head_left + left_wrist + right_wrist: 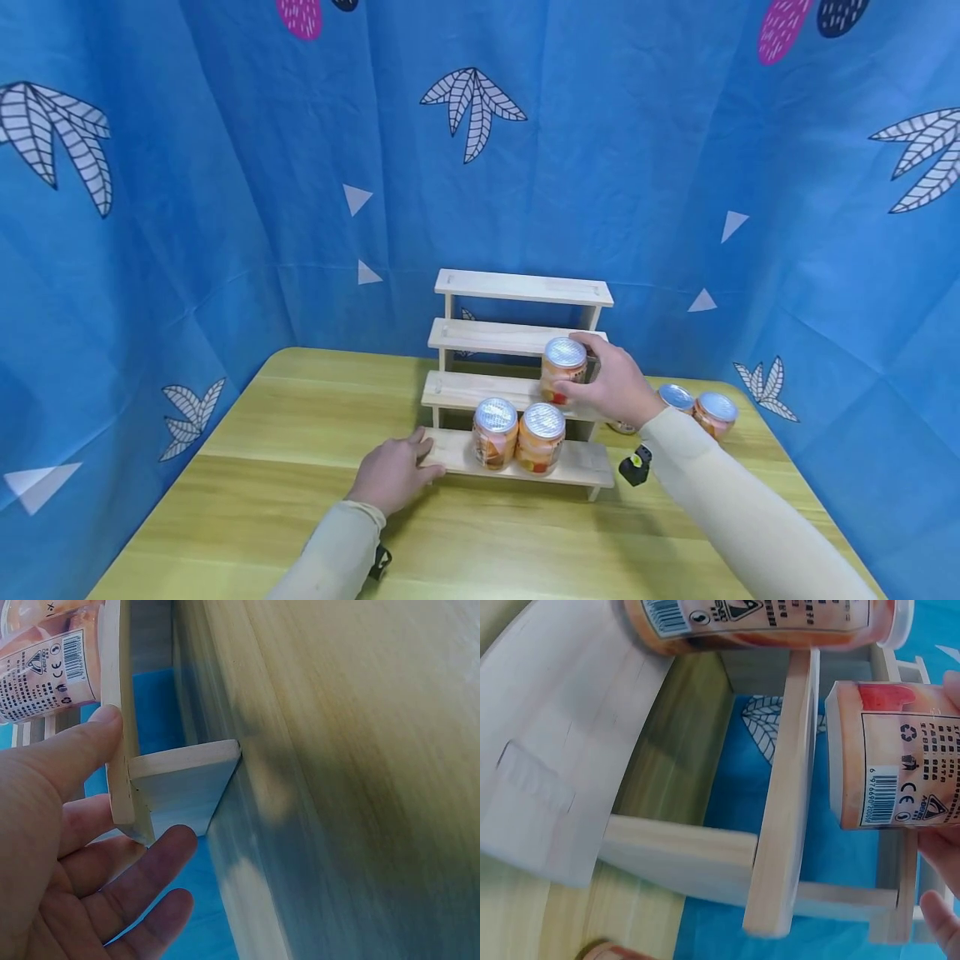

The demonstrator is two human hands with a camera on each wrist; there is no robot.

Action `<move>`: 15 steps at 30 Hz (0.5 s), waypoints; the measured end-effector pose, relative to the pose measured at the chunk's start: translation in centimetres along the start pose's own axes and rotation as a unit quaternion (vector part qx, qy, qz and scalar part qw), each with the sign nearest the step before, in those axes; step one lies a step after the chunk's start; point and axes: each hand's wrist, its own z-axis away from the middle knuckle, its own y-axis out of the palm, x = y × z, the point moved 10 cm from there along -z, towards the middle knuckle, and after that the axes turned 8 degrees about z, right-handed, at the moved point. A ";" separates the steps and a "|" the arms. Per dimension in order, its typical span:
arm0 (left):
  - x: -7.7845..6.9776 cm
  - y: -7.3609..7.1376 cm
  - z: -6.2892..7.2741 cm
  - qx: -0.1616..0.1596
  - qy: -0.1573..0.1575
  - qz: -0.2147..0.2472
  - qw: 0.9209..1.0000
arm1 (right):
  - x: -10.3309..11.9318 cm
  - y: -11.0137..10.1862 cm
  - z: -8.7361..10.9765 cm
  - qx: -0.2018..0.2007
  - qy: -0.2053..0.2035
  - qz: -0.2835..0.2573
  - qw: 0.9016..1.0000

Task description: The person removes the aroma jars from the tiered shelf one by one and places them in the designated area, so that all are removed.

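Observation:
A four-step wooden display rack (525, 287) stands at the back of the table. My left hand (392, 473) pinches the left end of its lowest step, the thumb (105, 716) on top and the index finger under the board. In my right hand (617, 385) is an orange-labelled jar (563, 367) with a silvery lid, gripped from its right side. The right wrist view shows this jar (900, 757) upright, a gap between its base and the second step (776, 825). Two similar jars, a left one (495, 433) and a right one (542, 439), stand side by side on the lowest step.
Right of the rack, more jars (716, 410) stand on the wooden table (300, 433), partly hidden behind my right forearm. A blue patterned curtain (480, 208) hangs close behind the rack and along both sides of the table.

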 end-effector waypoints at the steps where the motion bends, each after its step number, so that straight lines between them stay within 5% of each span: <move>1: 0.0 0.0 0.0 0.000 0.000 0.000 1.000 | -0.1 -0.1 0.1 -0.001 0.000 0.003 1.000; 15: 0.0 0.1 0.0 0.001 -0.004 -0.005 1.000 | -2.5 -1.3 1.5 0.000 0.041 0.012 0.999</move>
